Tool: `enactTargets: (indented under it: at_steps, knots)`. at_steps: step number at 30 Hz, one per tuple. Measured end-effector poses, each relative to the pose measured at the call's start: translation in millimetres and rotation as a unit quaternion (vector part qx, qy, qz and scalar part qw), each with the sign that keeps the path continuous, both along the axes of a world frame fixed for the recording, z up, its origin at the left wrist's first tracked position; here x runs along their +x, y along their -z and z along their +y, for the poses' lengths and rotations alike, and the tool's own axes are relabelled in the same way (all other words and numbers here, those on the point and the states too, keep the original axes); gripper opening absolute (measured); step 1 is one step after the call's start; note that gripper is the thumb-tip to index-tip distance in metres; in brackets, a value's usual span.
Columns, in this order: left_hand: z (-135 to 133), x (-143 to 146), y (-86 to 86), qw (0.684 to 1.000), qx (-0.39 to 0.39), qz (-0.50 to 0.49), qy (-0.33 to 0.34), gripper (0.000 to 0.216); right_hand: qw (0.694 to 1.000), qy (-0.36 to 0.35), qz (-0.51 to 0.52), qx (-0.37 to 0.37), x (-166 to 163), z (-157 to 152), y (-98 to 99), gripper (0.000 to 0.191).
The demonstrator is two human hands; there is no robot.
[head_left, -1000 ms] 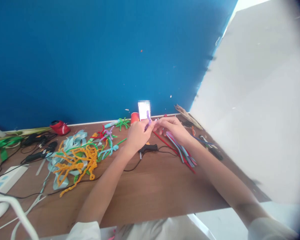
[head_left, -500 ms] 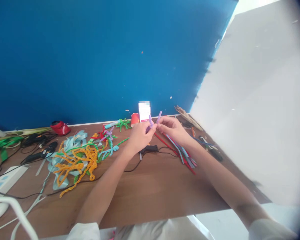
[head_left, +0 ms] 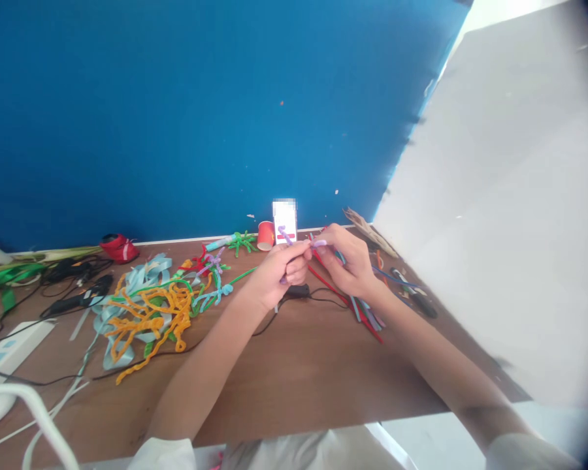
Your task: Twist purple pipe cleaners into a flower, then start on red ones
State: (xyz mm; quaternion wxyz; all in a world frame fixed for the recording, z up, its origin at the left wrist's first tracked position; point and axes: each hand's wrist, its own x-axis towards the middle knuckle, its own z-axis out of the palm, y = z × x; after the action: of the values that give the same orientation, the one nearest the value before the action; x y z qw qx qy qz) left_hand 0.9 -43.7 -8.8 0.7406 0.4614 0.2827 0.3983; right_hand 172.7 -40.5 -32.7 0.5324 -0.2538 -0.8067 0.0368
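Both hands meet above the far middle of the wooden table (head_left: 294,365). My left hand (head_left: 280,271) is closed in a pinch on a purple pipe cleaner (head_left: 285,236), whose curled end sticks up past the fingers. My right hand (head_left: 347,261) pinches the other end of the same purple pipe cleaner, fingertips almost touching the left ones. Under my right wrist lies a bundle of red, blue and purple pipe cleaners (head_left: 365,312). A black glue gun (head_left: 298,291) lies on the table just below my left hand.
A tangle of orange, light blue and green pipe cleaners (head_left: 147,310) covers the left middle. A red cup (head_left: 265,235) and a white card (head_left: 285,222) stand by the blue wall. Black cables, another glue gun (head_left: 81,297) and a white power strip (head_left: 10,346) lie at the left.
The hands dropped slightly and turned the purple pipe cleaner. Its free end, pointing up half a second ago, is now bent over between the fingertips.
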Motion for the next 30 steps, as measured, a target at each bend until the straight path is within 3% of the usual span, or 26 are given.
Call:
enactTargets:
  at_steps: [4,8,11,14,17,20,26,30]
  knots:
    - [1.6,1.6,6.6,0.989,0.116,0.068,-0.061,0.033,0.973,-0.069,0.112,-0.190,-3.0,-2.3,-9.0,0.015]
    - [4.1,3.8,13.3,0.951,0.231,0.160,-0.129,0.035,0.873,-0.159,0.224,-0.403,-6.4,2.0,-10.0,0.019]
    - [4.4,4.2,14.3,0.927,0.271,0.214,-0.145,0.034,0.820,-0.193,0.251,-0.476,-4.4,5.2,-10.1,0.022]
    - [5.1,3.1,14.5,0.904,0.302,0.256,-0.161,0.035,0.802,-0.200,0.248,-0.505,-1.0,7.0,-10.3,0.029]
    - [8.1,1.6,17.7,0.901,0.301,0.263,-0.168,0.035,0.812,-0.179,0.207,-0.516,0.9,8.4,-9.9,0.034]
    - [11.8,0.7,21.9,0.920,0.272,0.232,-0.160,0.035,0.835,-0.163,0.143,-0.505,1.8,9.2,-9.7,0.037]
    - [10.3,2.2,18.9,0.952,0.202,0.202,-0.111,0.034,0.919,-0.136,0.003,-0.370,10.0,7.3,-15.0,0.036]
    - [9.6,2.9,20.3,0.953,0.194,0.211,-0.099,0.035,0.946,-0.083,-0.086,-0.300,17.5,5.0,-20.3,0.029]
